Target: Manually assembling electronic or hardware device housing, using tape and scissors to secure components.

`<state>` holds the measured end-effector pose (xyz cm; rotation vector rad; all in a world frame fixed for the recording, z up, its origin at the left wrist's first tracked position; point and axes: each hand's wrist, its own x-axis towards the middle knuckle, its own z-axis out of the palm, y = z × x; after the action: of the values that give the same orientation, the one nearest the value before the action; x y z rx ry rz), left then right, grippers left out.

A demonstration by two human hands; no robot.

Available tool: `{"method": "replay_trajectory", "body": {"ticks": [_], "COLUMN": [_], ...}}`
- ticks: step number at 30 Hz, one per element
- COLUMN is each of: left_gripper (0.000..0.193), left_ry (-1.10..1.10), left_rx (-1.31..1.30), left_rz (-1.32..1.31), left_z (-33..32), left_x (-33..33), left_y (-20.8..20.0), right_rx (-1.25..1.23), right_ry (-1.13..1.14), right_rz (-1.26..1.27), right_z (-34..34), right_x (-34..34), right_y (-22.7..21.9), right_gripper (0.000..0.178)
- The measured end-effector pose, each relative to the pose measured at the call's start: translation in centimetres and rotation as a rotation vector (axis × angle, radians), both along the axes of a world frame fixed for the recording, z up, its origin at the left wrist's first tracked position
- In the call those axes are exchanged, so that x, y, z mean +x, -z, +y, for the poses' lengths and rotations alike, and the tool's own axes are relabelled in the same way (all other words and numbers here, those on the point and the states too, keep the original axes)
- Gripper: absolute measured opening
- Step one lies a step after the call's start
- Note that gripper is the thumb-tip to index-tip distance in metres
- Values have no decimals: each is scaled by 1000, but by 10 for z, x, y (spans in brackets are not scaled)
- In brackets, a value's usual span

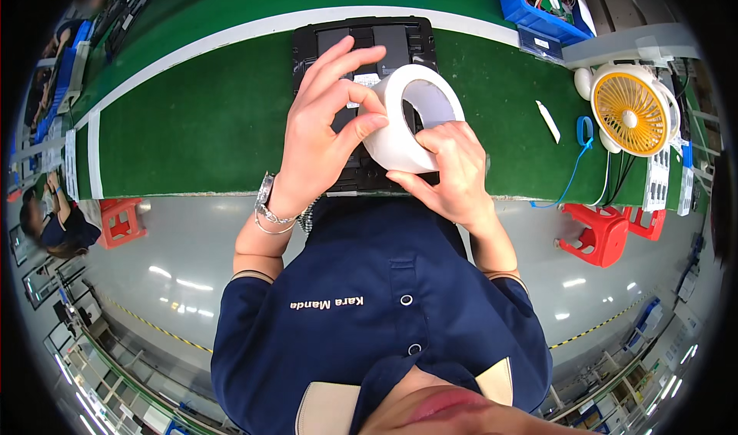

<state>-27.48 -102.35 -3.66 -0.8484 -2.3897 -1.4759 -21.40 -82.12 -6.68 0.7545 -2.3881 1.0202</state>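
A wide roll of white tape [398, 139] is held up above the green table, its hollow core showing. My right hand [453, 170] grips its near right side, with fingers in the core and thumb against the outside. At the roll's left side, my left hand [327, 116] pinches thumb and forefinger together against the outer layer, the other fingers raised. Any loose tape end in the pinch is too small to make out. Beneath both hands lies a black molded casing [423, 36] with dark rectangular blocks; the hands and roll cover much of it.
To the right are a white pen-like tool [548, 122], a blue strap with cord [585, 132] and a yellow-and-white fan [630, 116]. A blue bin [530, 12] of wires stands at the far right. Red stools [600, 235] stand on the floor beyond the table's near edge.
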Motion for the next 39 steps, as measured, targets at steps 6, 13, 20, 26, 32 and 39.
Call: {"method": "replay_trajectory", "body": {"ticks": [6, 13, 20, 26, 32, 39], "left_gripper": [18, 19, 20, 98, 95, 38], "left_ry": [-79, 37, 298, 458, 564, 616], "left_rx": [-126, -80, -89, 224, 157, -15], "left_rz": [268, 399, 427, -258, -542, -737], "left_z": [1, 13, 35, 36, 24, 6], "left_x": [-2, -9, -15, -14, -8, 2], "left_y": [-2, -3, -17, 3, -10, 11], "right_rx": [-53, -245, -34, -268, -384, -216], "right_ry": [54, 164, 294, 167, 128, 124], "right_rz": [-63, -384, -138, -100, -122, 216], "right_z": [0, 0, -4, 8, 7, 0], "right_x": [2, 10, -1, -6, 0, -8], "right_y": [-2, -2, -22, -35, -47, -26], "right_gripper": [55, 55, 25, 14, 16, 40]}}
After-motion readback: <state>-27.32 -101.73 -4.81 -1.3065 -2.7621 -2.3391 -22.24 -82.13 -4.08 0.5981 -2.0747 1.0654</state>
